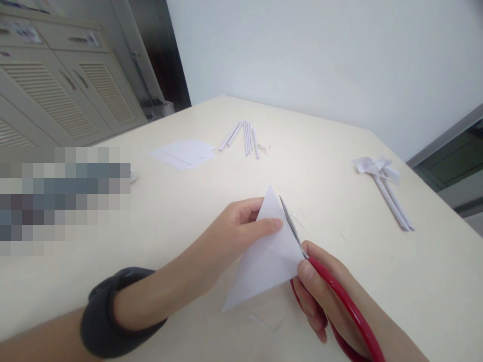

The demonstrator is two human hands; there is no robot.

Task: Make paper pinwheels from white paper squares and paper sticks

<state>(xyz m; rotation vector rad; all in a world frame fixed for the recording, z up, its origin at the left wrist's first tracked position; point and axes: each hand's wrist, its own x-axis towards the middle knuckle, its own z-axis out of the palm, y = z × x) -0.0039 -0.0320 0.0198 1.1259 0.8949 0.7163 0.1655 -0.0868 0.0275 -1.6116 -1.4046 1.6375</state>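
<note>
Scissors angled along a paper triangle above a pale tabletop.
The left hand pinched the paper triangle between thumb and fingers; the right hand gripped red handles. White sheets and rolled tubes lay beyond, a pinwheel at right.

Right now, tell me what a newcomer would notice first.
The eye probably falls first on the red-handled metal scissors in the right hand, lower right, beside the edge of a white paper triangle in the left hand. Next come the bulky black wristband, lower left, and white paper pinwheels at right on the cream table.
</note>
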